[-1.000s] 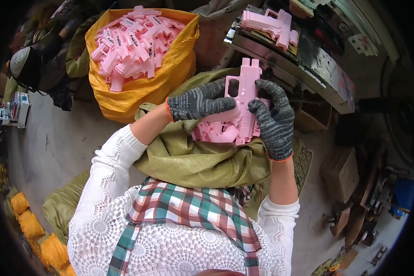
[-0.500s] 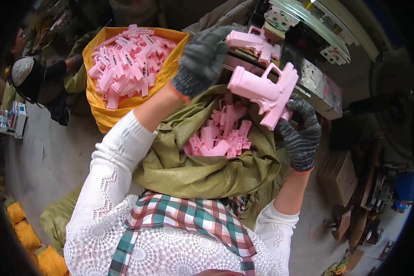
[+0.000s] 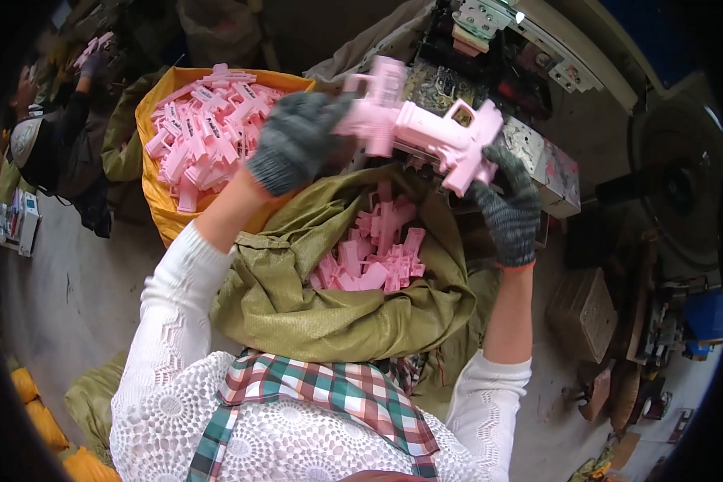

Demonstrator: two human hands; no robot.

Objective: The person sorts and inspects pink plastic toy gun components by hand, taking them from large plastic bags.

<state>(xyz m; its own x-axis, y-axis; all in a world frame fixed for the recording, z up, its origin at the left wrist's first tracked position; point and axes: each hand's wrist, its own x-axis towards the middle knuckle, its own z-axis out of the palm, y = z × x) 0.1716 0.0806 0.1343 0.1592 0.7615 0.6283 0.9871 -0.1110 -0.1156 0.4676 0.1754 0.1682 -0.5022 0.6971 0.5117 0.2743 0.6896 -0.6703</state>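
Note:
My left hand (image 3: 297, 140), in a grey knit glove, is closed round a pink toy pistol (image 3: 387, 84), which is smeared a little by motion. Across from it, my gloved right hand (image 3: 510, 205) grips another pink toy pistol (image 3: 467, 143) by its lower end. The two toys overlap in the picture; whether they touch I cannot tell. Below them an olive-green woven sack (image 3: 329, 321) gapes in front of me, with several pink toy pistols (image 3: 384, 225) inside. Beyond my left wrist, a yellow sack (image 3: 157, 217) holds a heap of pink toy pistols with dark markings (image 3: 209, 120).
A machine with a metal head (image 3: 484, 18) and a dirty work surface stands ahead of my hands. Next to it is a pale stained box (image 3: 550, 173). To the right are a round fan (image 3: 675, 173) and a brown carton (image 3: 582, 313). Another person (image 3: 60, 153) works at far left.
My left hand has drawn left and down with its toy pistol, which has turned more upright. The right hand and its toy have shifted slightly left. The view has also moved a little.

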